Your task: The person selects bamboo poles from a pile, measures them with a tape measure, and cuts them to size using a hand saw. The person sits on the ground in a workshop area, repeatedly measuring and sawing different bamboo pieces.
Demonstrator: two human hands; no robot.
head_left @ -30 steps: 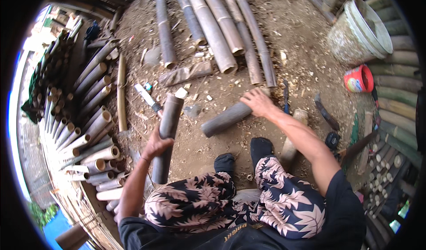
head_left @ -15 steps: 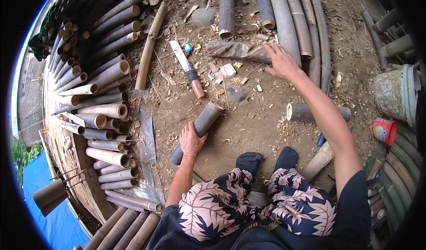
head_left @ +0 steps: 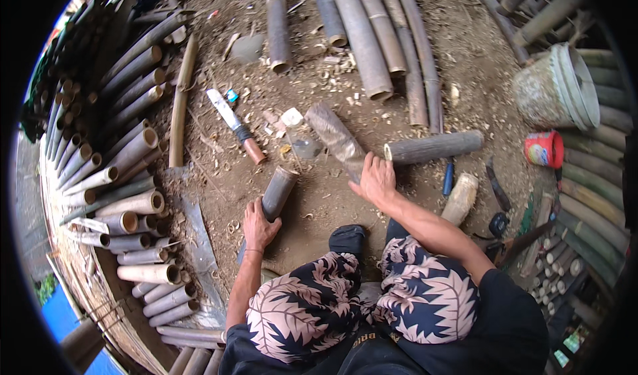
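My left hand is closed round a short dark bamboo tube, which lies aslant on the dirt before my left knee. My right hand grips the near end of a rough brown wooden billet, worn along its side; its far end points away and to the left. Close to that hand, another short bamboo tube lies crosswise with its pale cut end facing left. A big knife with a wooden handle rests on the ground farther off, left of the billet.
Stacked bamboo tubes fill the left side. Long bamboo poles lie at the back. On the right stand a dirty bucket and a red tub. A blue-handled tool and a pale log lie by my right forearm.
My right hand has drawn the wooden billet nearer and swung it from crosswise to pointing away from me. My left hand stays on the bamboo tube. The view has shifted to the right.
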